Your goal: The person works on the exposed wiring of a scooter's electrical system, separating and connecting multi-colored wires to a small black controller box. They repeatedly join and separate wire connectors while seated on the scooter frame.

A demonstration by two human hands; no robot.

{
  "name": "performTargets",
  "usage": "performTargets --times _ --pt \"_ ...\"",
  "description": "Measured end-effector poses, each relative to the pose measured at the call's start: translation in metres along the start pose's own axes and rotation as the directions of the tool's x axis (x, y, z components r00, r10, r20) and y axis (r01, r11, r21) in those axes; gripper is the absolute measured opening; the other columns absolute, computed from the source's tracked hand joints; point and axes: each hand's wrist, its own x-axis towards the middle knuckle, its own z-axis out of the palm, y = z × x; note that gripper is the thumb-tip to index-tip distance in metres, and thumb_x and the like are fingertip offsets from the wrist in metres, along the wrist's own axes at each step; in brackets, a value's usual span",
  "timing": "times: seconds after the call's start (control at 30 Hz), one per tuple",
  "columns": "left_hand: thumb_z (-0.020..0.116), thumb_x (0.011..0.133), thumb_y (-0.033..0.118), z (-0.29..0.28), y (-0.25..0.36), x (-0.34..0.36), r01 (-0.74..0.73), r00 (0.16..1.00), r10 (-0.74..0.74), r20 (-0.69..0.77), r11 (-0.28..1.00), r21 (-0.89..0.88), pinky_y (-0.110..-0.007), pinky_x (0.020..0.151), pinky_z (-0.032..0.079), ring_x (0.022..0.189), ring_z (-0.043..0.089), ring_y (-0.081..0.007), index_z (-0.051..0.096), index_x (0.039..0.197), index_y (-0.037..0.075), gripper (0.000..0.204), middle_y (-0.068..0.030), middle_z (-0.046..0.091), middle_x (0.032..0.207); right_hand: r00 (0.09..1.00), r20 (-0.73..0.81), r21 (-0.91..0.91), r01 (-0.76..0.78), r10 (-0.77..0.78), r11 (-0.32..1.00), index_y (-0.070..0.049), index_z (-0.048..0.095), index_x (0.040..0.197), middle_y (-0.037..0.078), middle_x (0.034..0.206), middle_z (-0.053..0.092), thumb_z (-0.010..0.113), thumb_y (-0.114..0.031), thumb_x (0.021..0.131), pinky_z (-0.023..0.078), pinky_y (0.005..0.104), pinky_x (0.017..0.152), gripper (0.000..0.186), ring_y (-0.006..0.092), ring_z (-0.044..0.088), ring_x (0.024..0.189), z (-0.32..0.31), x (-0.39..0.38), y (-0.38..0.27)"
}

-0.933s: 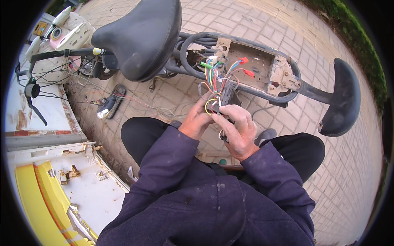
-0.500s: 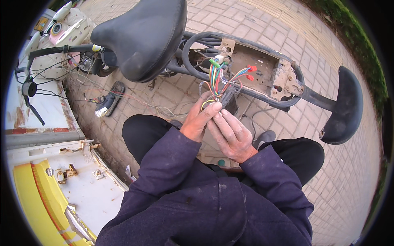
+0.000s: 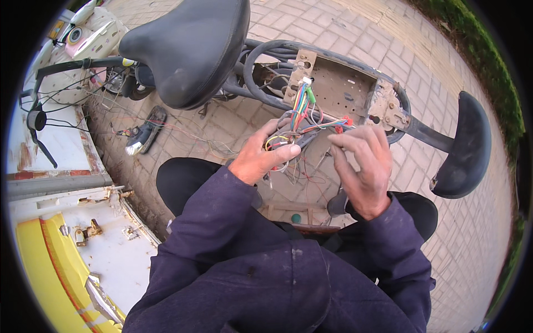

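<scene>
Grey paving [image 3: 465,244] w/ hedge [image 3: 474,47]; L hand [image 3: 260,152] grips wire bundle [image 3: 300,111], R hand [image 3: 366,169] half-open, empty

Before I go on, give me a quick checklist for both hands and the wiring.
1. Left hand holding the multicoloured, plastic-sheathed wire bundle: ok.
2. Right hand clear of the small red plastic connectors: cannot tell; they nearly overlap in view.
3. Slim green plastic connector uncovered by hands: ok.
4. Dusty, rectangular metal tray open on top: ok.
5. Pale block paving free of thin loose wires: not ok; several trail there.
</scene>
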Motion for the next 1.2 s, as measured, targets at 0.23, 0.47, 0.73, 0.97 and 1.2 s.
performTargets --times 0.23,0.47,0.73,0.97,1.2 --pt "0.077 0.083 0.037 -0.007 0.035 0.015 0.066 0.983 -0.109 0.144 0.959 0.275 -0.029 0.088 0.048 0.105 0.058 -0.0139 0.051 0.142 -0.003 0.076 -0.0088 0.064 0.117 0.970 0.209 -0.035 0.135 -0.125 0.990 -0.015 0.072 0.091 0.001 0.083 0.055 0.077 -0.016 0.076 0.040 0.0373 0.074 0.016 0.0231 0.053 0.083 -0.002 0.039 0.020" --pt "0.078 0.083 0.033 -0.007 0.045 0.027 0.113 0.974 -0.164 0.156 0.950 0.293 -0.029 0.083 0.050 0.099 0.059 -0.0137 0.052 0.140 -0.004 0.073 -0.0084 0.064 0.115 0.970 0.235 -0.043 0.065 -0.053 0.997 -0.013 0.072 0.087 0.001 0.086 0.056 0.078 -0.016 0.072 0.042 0.0390 0.078 0.017 0.0238 0.053 0.089 0.008 0.040 0.028" --pt "0.080 0.082 0.033 -0.012 0.051 0.033 0.136 0.959 -0.201 0.199 0.945 0.299 -0.028 0.083 0.051 0.096 0.059 -0.0115 0.054 0.136 -0.005 0.071 -0.0074 0.064 0.111 0.970 0.210 0.008 0.123 -0.122 0.992 -0.011 0.070 0.086 0.004 0.089 0.056 0.078 -0.015 0.069 0.044 0.0416 0.086 0.019 0.0263 0.056 0.096 0.011 0.043 0.033" --pt "0.080 0.081 0.036 -0.012 0.048 0.032 0.104 0.969 -0.168 0.181 0.942 0.318 -0.028 0.083 0.050 0.096 0.059 -0.0121 0.054 0.135 -0.006 0.073 -0.0082 0.064 0.109 0.973 0.144 0.009 0.180 -0.179 0.984 -0.009 0.064 0.081 0.005 0.088 0.055 0.077 -0.012 0.069 0.044 0.0421 0.085 0.018 0.0274 0.056 0.095 0.017 0.043 0.035" --pt "0.079 0.079 0.033 -0.010 0.044 0.035 0.117 0.965 -0.183 0.189 0.941 0.317 -0.025 0.078 0.049 0.094 0.062 -0.0113 0.052 0.138 -0.004 0.074 -0.0078 0.066 0.110 0.976 0.216 0.002 -0.038 0.037 0.999 -0.007 0.062 0.079 0.007 0.084 0.055 0.075 -0.009 0.069 0.044 0.0414 0.084 0.016 0.0296 0.055 0.091 0.012 0.039 0.029"
